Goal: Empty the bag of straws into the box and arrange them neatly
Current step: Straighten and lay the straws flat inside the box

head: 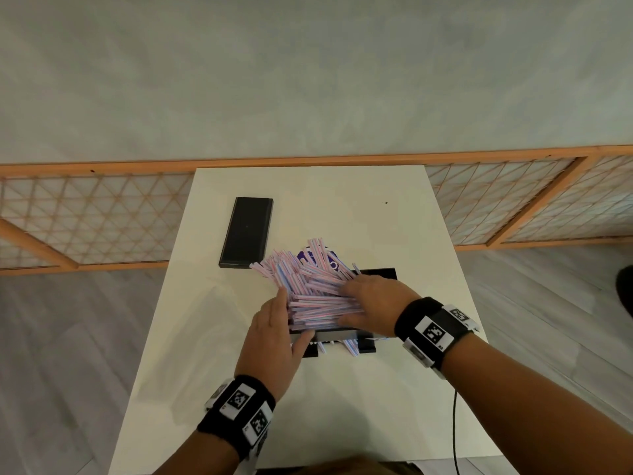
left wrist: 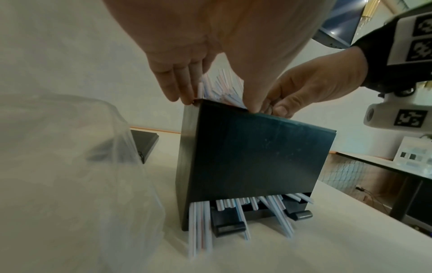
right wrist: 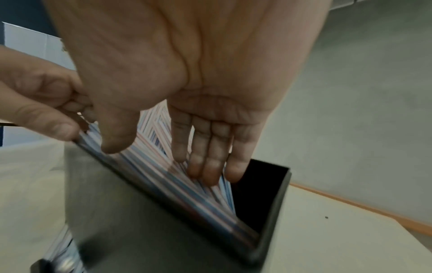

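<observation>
**Both hands pressing a heap of straws into the black box**

Nearest the camera in the head view, two forearms with black wristbands (head: 236, 411) carrying white marker tags reach up from the bottom of the frame over the white table (head: 342, 406). A thin black cable (head: 455, 426) hangs at the table's lower right edge.

At frame centre stands the black box (left wrist: 245, 153), open at the top. A few straws poke out of the slot at its base onto the table, as the left wrist view shows.

The left hand (head: 274, 337) lies flat and open, fingers straight and together, pushing against the left ends of the straws (head: 308, 286); it grips nothing. The right hand (head: 370, 303) is also open, its straight fingers (right wrist: 210, 162) resting on top of the pile inside the box, thumb at the near wall. The striped pink, blue and white straws sit partly in the box and fan out loosely above its rim toward the upper left.

At the left of the left wrist view, a clear plastic bag (left wrist: 70, 166) lies on the table.

Farther up and left lies a flat black lid (head: 247, 232), apart from the box. Beyond the table runs a wooden lattice screen (head: 96, 217).
</observation>
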`<state>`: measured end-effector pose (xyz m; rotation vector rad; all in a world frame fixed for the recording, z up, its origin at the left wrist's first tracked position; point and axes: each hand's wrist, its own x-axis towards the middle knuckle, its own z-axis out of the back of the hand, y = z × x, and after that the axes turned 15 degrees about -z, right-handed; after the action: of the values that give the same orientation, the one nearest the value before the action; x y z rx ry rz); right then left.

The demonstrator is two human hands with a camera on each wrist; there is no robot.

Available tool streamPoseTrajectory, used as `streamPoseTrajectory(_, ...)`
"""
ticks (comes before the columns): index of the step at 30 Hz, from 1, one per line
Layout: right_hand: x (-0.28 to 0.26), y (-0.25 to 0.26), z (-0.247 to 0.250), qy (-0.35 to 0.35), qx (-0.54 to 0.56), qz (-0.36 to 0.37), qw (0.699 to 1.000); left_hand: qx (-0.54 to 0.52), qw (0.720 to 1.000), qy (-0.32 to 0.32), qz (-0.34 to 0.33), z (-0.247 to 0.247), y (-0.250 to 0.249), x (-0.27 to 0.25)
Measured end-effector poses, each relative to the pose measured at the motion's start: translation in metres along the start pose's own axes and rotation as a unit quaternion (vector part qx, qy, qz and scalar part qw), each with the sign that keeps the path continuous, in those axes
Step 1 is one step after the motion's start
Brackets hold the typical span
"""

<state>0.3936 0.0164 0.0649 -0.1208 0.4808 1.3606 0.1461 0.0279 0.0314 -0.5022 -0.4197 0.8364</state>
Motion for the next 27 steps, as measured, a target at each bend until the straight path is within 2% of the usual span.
streamPoseTrajectory(4,0.006,0.0,-0.009,0.047,0.025,-0.045,0.998,0.074,0.996,0.039,-0.026,0.006,0.003,0.006)
streamPoseTrajectory(8,0.011,0.0,-0.011,0.071,0.006,-0.077,0.994,0.028,0.998,0.05,0.0,0.015,0.009,0.01)
streamPoseTrajectory(11,0.011,0.0,-0.015,0.071,0.009,-0.089,0.993,-0.013,0.999,0.035,0.006,0.022,0.011,0.012)
streamPoseTrajectory(15,0.0,0.004,-0.004,0.048,0.023,-0.077,0.996,-0.017,1.0,-0.019,0.018,0.051,-0.002,0.017)
streamPoseTrajectory(19,-0.019,0.01,0.016,-0.027,0.018,-0.043,0.999,-0.006,0.994,-0.113,-0.003,0.099,-0.02,0.022)
streamPoseTrajectory(22,-0.034,0.021,0.033,-0.077,0.065,-0.009,0.995,-0.018,0.982,-0.189,-0.028,0.131,-0.038,0.023)
streamPoseTrajectory(27,-0.053,0.051,0.051,-0.131,0.16,0.074,0.976,-0.092,0.967,-0.235,-0.031,0.154,-0.066,0.024)
